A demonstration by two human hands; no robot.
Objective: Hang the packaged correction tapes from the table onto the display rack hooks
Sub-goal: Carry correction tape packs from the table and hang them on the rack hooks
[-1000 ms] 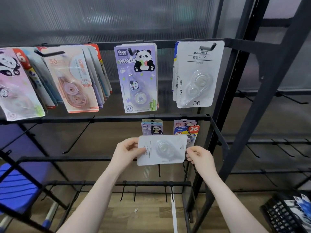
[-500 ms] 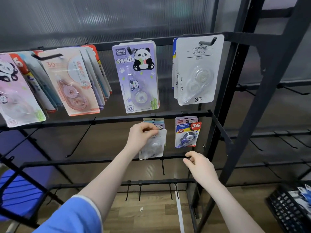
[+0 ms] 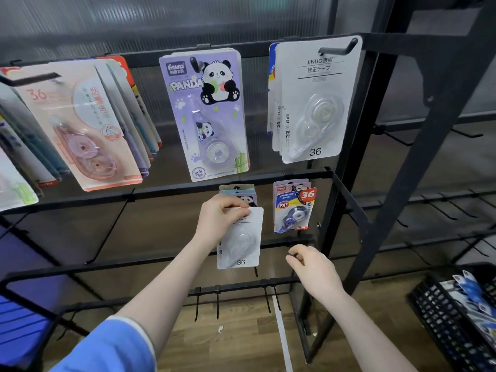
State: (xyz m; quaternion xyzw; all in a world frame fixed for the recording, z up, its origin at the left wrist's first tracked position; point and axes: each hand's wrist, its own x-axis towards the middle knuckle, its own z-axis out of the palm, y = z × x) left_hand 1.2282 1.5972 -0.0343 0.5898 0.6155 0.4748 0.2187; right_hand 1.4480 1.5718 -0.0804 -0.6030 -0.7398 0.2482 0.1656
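Nearest, two bare forearms reach toward the rack [image 3: 335,200]. The right hand [image 3: 312,267] hangs by the rack's lower right corner, fingers loosely curled and grasping nothing, though they may touch a black hook tip; I cannot tell. The left hand [image 3: 220,221] pinches the top edge of one white pack [image 3: 241,242] marked 36, held upright in front of the middle rail's panda packs [image 3: 237,193]. Just right of it hangs one blue pack [image 3: 294,210] with a second card behind. On the top rail, four groups hang: one white stack [image 3: 314,100] at the right end, one purple panda stack [image 3: 206,114], one pink fan [image 3: 80,124], and another cut off at the left edge. A black basket [image 3: 440,312] of packs sits at the lower right.
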